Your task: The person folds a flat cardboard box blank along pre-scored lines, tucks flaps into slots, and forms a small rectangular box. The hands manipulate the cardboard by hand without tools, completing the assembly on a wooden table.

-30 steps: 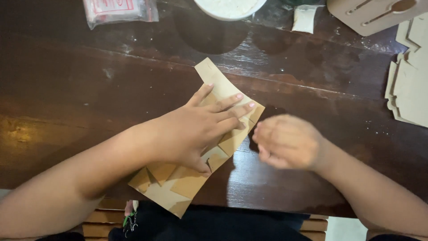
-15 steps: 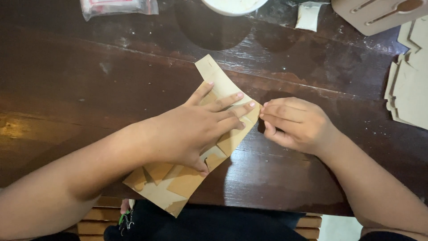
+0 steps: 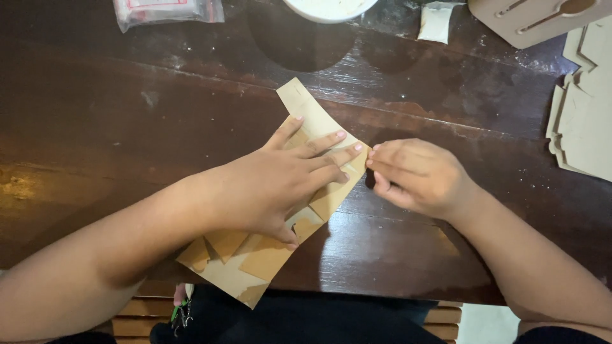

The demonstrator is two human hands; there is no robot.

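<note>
A thin tan wooden sheet (image 3: 306,111) with cut-out shapes lies slanted on the dark wooden table (image 3: 127,127), its lower end hanging over the near edge. My left hand (image 3: 274,185) lies flat on the sheet with fingers spread, pressing it down. My right hand (image 3: 414,175) is at the sheet's right edge, fingers curled and pinching at that edge next to my left fingertips. What the right fingertips grip is hidden.
A clear plastic bag (image 3: 166,9) lies at the far left. A white round dish (image 3: 328,7) and a small pale packet (image 3: 437,22) sit at the back. More tan wooden sheets (image 3: 583,121) lie at the right, another (image 3: 535,22) at the far right corner.
My right hand has moved left from a spot apart from the sheet to its right edge, meeting my left fingertips. The left hand stays pressed on the sheet.
</note>
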